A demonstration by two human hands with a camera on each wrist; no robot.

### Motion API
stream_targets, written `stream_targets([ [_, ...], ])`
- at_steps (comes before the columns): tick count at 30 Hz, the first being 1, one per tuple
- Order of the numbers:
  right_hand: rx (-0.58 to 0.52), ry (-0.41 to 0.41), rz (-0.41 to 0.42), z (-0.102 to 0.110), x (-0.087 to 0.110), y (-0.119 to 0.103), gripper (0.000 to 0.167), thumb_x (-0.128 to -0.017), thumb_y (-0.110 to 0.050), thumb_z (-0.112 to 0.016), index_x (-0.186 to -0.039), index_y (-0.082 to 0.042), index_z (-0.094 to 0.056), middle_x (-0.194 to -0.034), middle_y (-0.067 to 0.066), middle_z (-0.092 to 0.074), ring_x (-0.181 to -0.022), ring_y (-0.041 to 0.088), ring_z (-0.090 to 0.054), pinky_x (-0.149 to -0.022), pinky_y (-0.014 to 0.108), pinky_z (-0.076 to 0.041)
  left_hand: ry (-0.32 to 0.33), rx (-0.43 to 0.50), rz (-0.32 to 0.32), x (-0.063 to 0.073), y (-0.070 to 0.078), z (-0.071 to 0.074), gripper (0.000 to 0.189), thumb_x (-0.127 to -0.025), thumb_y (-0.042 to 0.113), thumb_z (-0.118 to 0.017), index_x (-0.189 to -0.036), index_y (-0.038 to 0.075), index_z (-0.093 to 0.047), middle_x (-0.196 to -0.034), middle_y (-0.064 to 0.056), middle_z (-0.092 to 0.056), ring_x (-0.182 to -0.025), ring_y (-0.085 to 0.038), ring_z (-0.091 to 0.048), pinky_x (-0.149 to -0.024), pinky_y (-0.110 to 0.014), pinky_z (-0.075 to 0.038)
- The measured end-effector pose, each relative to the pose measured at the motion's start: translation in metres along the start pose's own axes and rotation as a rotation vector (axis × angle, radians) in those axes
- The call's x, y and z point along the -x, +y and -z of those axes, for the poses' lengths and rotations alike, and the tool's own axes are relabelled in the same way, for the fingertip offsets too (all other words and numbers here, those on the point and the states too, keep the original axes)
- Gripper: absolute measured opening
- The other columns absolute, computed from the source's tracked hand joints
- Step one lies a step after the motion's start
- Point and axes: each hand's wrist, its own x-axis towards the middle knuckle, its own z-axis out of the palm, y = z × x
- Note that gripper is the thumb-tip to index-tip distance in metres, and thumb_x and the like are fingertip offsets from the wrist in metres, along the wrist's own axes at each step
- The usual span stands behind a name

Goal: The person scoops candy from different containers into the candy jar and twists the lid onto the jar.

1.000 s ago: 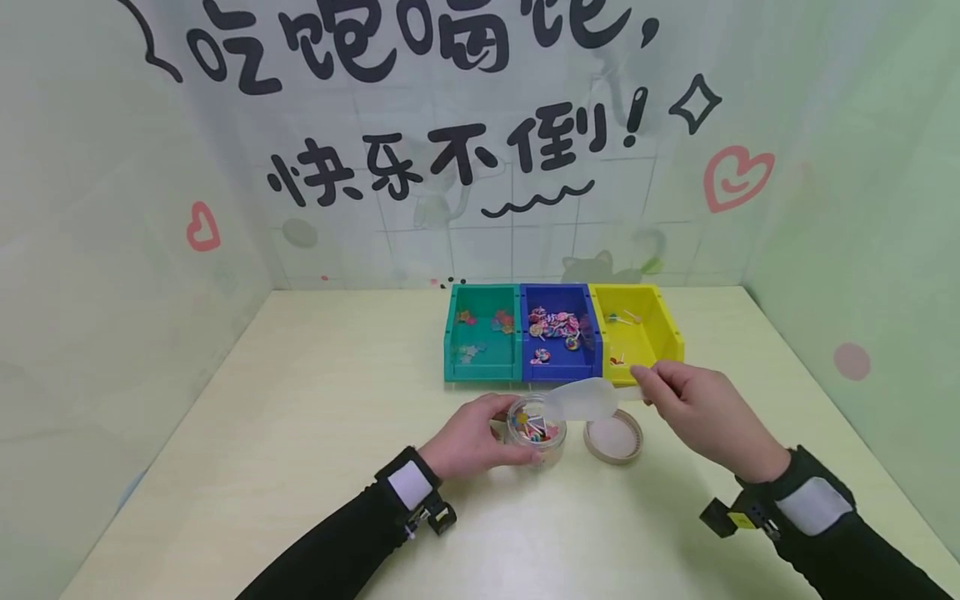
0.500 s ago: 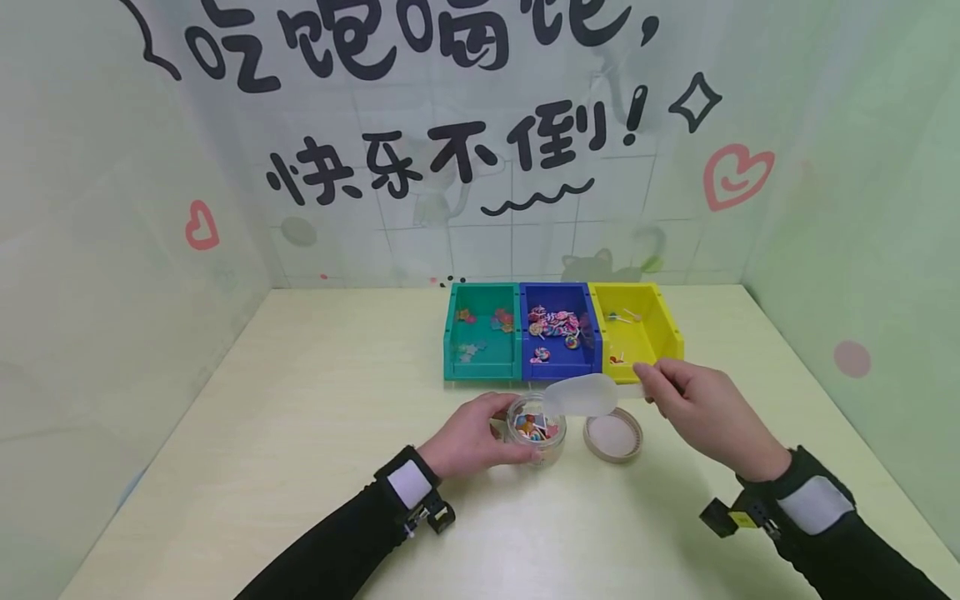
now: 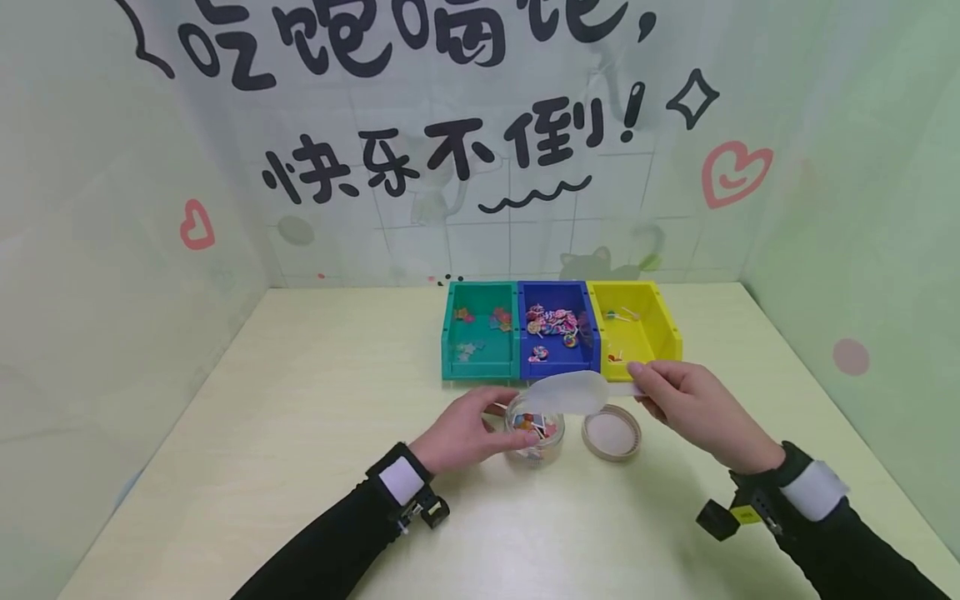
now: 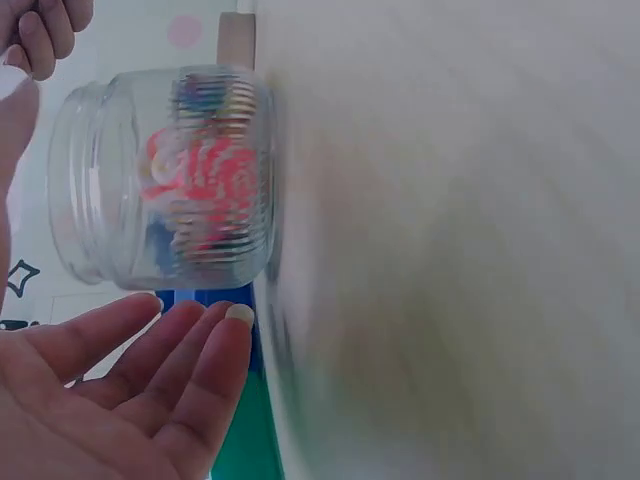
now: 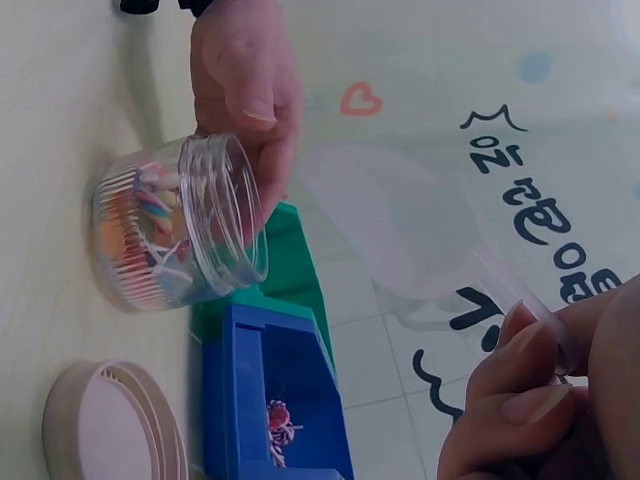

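A clear glass jar [image 3: 536, 452] with ribbed lower sides stands upright on the table, holding small colourful lollipop-like charms. My left hand [image 3: 467, 432] is spread loosely around its left side. In the left wrist view, the fingers [image 4: 205, 385] lie beside the jar [image 4: 120, 180] with a gap between. My right hand [image 3: 701, 412] pinches the thin handle of a translucent plastic scoop [image 3: 573, 392], whose blade hangs above the jar's mouth. The right wrist view shows the scoop [image 5: 400, 220] with nothing visible on it. Right of the jar lies a round beige lid [image 3: 611, 435].
Three joined bins stand behind the jar: a green bin [image 3: 480, 368] with small coloured pieces, a blue bin [image 3: 558, 364] with many lollipop charms, and a yellow bin [image 3: 645, 340] with a few pieces. Printed curtains surround the pale wooden table [image 3: 337, 358] on the back and sides.
My left fingers have loosened from the jar, and the thumb has risen across its front. The scoop has shifted slightly left and up over the jar's mouth.
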Motion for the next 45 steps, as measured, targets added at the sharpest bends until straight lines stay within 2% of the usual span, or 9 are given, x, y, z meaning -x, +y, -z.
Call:
stream_targets([
  [5,-0.113,-0.039,-0.003,0.000,-0.004,-0.002,0.048,-0.116,-0.047,-0.052,-0.104,-0.003,-0.066,-0.078,0.004,-0.047,-0.076,0.019,-0.048,-0.064,0.032,-0.037,0.077,0.009,0.015,0.000,0.003,0.008,0.067,-0.106,0.050,-0.071,-0.157,0.008,-0.057,-0.154,-0.013,-0.062,-0.138,-0.034,-0.064,-0.106,-0.050,-0.061],
  [14,-0.203,-0.040,-0.011,-0.006,-0.011,-0.014,0.053,-0.115,-0.050,-0.053,-0.111,0.001,-0.068,-0.084,0.003,-0.055,-0.077,0.016,-0.050,-0.065,0.028,-0.041,0.211,-0.009,-0.011,-0.001,-0.003,0.021,0.059,-0.108,0.046,-0.069,-0.154,0.009,-0.061,-0.148,-0.011,-0.067,-0.131,-0.030,-0.068,-0.102,-0.048,-0.062],
  [17,-0.216,-0.035,-0.005,-0.007,-0.016,-0.017,0.053,-0.115,-0.052,-0.053,-0.107,-0.002,-0.067,-0.083,0.002,-0.053,-0.077,0.017,-0.050,-0.066,0.029,-0.041,0.289,-0.007,-0.040,-0.004,-0.007,0.030,0.053,-0.110,0.041,-0.067,-0.152,0.009,-0.064,-0.144,-0.011,-0.067,-0.124,-0.028,-0.070,-0.101,-0.045,-0.062],
  [20,-0.231,-0.028,0.002,-0.009,-0.022,-0.021,0.052,-0.114,-0.054,-0.052,-0.105,-0.004,-0.066,-0.082,0.001,-0.052,-0.076,0.017,-0.049,-0.066,0.030,-0.040,0.398,0.004,-0.073,-0.007,-0.010,0.041,0.045,-0.111,0.034,-0.067,-0.148,0.008,-0.067,-0.134,-0.013,-0.068,-0.116,-0.028,-0.070,-0.099,-0.042,-0.061],
  [23,-0.250,-0.022,0.011,-0.010,-0.031,-0.024,0.052,-0.114,-0.055,-0.053,-0.103,-0.005,-0.064,-0.081,0.001,-0.050,-0.072,0.018,-0.048,-0.066,0.030,-0.039,0.489,0.021,-0.076,-0.011,-0.014,0.052,0.042,-0.111,0.029,-0.066,-0.147,0.006,-0.067,-0.127,-0.015,-0.066,-0.111,-0.028,-0.068,-0.095,-0.039,-0.058],
  [25,-0.265,-0.020,0.006,-0.012,-0.036,-0.026,0.052,-0.113,-0.055,-0.053,-0.102,-0.006,-0.064,-0.081,0.001,-0.050,-0.072,0.017,-0.048,-0.066,0.030,-0.039,0.525,0.028,-0.060,-0.013,-0.016,0.058,0.043,-0.111,0.029,-0.066,-0.147,0.006,-0.067,-0.126,-0.015,-0.065,-0.111,-0.030,-0.067,-0.095,-0.038,-0.057],
  [35,-0.289,0.001,-0.030,-0.020,-0.064,-0.035,0.056,-0.112,-0.060,-0.053,-0.106,-0.005,-0.063,-0.082,-0.001,-0.050,-0.068,0.014,-0.045,-0.064,0.027,-0.037,0.564,0.017,0.062,-0.028,-0.028,0.076,0.051,-0.114,0.036,-0.060,-0.156,0.007,-0.058,-0.135,-0.017,-0.063,-0.118,-0.033,-0.063,-0.098,-0.043,-0.056],
  [40,-0.272,0.026,-0.043,-0.024,-0.074,-0.037,0.057,-0.112,-0.060,-0.053,-0.107,-0.005,-0.064,-0.082,-0.001,-0.050,-0.068,0.015,-0.044,-0.064,0.026,-0.036,0.539,0.008,0.113,-0.037,-0.034,0.080,0.054,-0.114,0.037,-0.059,-0.157,0.005,-0.057,-0.129,-0.019,-0.064,-0.113,-0.033,-0.064,-0.095,-0.043,-0.056],
  [45,-0.260,0.038,-0.040,-0.031,-0.083,-0.037,0.054,-0.112,-0.058,-0.055,-0.098,-0.006,-0.063,-0.077,-0.001,-0.048,-0.065,0.017,-0.043,-0.063,0.028,-0.035,0.525,-0.010,0.154,-0.047,-0.041,0.080,0.057,-0.114,0.039,-0.058,-0.156,0.001,-0.057,-0.119,-0.018,-0.068,-0.107,-0.031,-0.065,-0.086,-0.037,-0.054],
])
